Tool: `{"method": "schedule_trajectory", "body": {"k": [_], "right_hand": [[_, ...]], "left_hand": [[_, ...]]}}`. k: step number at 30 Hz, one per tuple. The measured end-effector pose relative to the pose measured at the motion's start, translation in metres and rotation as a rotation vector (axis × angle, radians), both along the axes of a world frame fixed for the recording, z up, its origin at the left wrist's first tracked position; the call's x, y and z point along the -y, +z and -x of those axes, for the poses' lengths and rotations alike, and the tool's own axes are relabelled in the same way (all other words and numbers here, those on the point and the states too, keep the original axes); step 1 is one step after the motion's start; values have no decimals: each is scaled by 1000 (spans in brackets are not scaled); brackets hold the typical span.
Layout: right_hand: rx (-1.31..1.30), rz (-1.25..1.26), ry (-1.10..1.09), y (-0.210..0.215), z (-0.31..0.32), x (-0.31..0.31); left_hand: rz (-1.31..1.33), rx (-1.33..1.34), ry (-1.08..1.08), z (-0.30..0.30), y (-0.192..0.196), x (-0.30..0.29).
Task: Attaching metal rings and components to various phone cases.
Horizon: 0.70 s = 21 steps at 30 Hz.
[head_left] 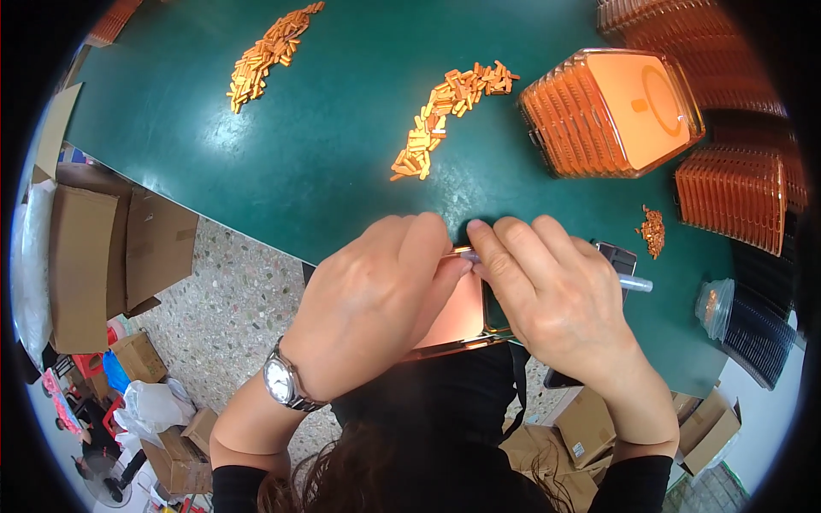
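Hair: below the case.
Left hand: pinched at case's top edge, seemingly steadying it.
Right hand: curled over pale pen-like tool, case's right, likely guiding it.
Case: between both hands.

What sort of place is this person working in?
Probably a small workshop or assembly room: orange stacks of what look like phone cases and heaps of small orange pieces sit on a green table, with cardboard boxes nearby.

The tabletop is finished smooth and glossy. Shiny plastic is seen in the case, matt cardboard in the box.
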State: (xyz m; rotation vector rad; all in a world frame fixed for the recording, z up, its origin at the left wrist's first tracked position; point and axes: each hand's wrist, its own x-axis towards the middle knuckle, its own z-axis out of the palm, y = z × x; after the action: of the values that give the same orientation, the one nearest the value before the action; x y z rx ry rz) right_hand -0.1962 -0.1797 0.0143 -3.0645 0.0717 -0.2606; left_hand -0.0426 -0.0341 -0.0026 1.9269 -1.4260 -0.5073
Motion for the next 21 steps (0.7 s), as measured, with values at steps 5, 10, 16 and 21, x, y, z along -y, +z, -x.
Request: {"method": "schedule_trajectory", "body": {"k": [5, 10, 16, 21], "right_hand": [[5, -49, -65, -2, 1, -6], [-131, -162, -121, 12, -2, -10], [-1, -780, -245, 39, -13, 8], [112, -643, -158, 2, -45, 11]], "left_hand": [[16, 109, -11, 4, -1, 0], [108, 212, -42, 1, -8, -1], [104, 129, -37, -5, 2, -21], [165, 162, 2, -11, 3, -37]]}}
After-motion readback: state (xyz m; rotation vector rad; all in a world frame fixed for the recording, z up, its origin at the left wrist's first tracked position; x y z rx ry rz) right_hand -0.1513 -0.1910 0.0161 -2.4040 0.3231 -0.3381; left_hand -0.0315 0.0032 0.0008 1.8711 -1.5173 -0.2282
